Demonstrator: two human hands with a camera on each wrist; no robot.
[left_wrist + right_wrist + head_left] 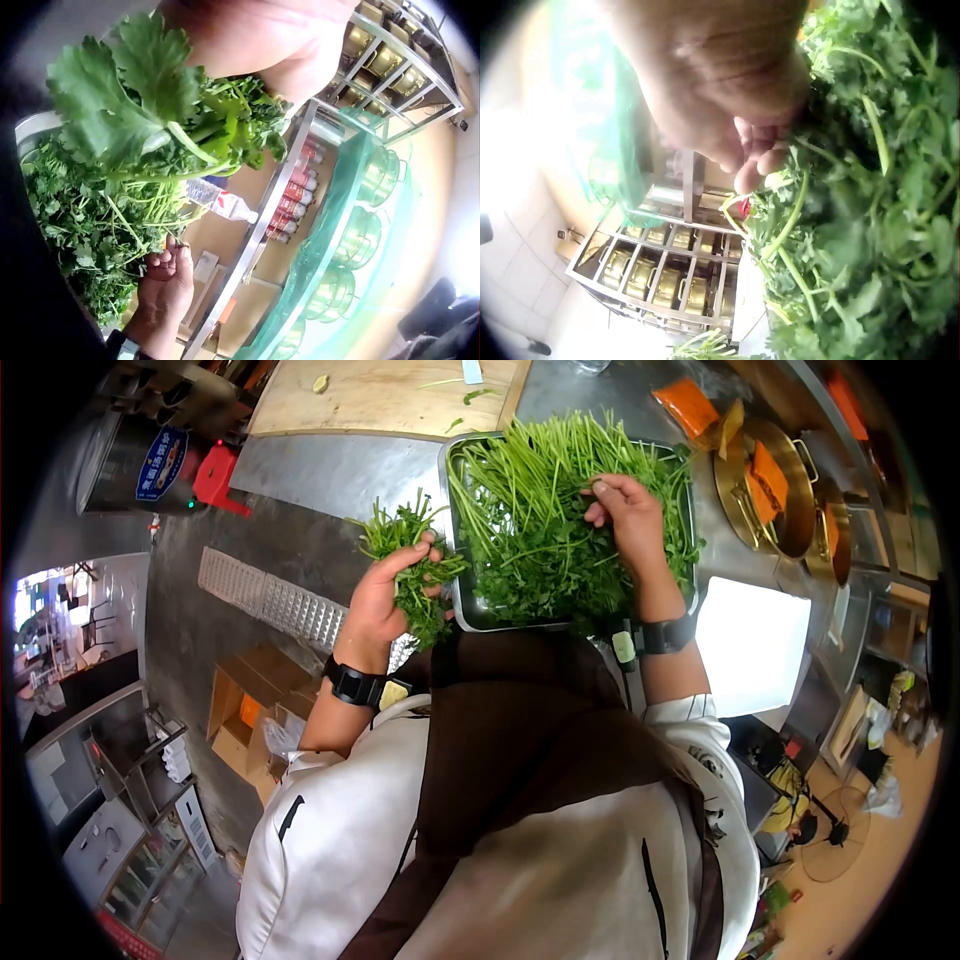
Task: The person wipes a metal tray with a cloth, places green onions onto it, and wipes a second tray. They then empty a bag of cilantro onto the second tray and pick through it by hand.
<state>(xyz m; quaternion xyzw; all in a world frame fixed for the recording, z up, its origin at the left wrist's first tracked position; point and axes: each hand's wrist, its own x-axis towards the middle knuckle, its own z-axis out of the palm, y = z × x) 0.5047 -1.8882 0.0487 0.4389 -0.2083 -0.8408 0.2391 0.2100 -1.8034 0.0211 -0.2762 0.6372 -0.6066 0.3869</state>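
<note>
My left hand grips a small bunch of coriander just left of the metal tray. Its leaves and stems stick out on both sides of the fingers; close up in the left wrist view, a broad lobed leaf hangs below the palm. A thick heap of coriander fills the tray, stems toward the far side and leaves toward my body. Over the right half of this heap, my right hand pinches a thin stem between thumb and fingertips. Leaves partly hide the stem in the right wrist view.
A wooden board with a few scraps lies beyond the tray. To the right are brass pots, an orange packet and a bright white panel. A cardboard box stands lower left, near a perforated metal strip.
</note>
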